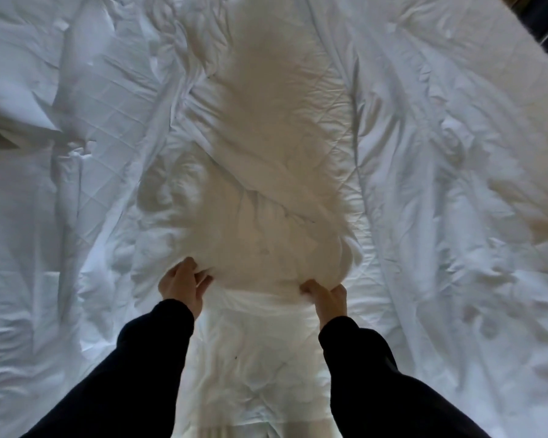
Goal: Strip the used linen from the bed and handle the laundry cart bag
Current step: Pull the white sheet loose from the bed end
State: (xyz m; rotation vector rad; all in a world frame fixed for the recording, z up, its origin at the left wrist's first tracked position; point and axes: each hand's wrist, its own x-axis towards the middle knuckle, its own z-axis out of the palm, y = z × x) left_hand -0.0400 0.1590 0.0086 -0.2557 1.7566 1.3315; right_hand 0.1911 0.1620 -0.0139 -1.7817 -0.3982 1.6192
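Both hands point(184, 284) point(328, 295) grip crumpled, bunched white linen point(260, 216).

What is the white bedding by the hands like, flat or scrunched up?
Scrunched up. The white bedding is bunched into a lumpy heap with folds; the left hand and right hand each grip its near edge.

Two bare hands, long dark sleeves point(152, 352) reaching the wrists

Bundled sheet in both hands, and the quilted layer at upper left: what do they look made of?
The bundled sheet: thin woven cloth, matte white, probably cotton; it bunches into fine creases where the left hand and right hand grip it. The quilted layer: padded fabric, matte; diamond stitch lines show.
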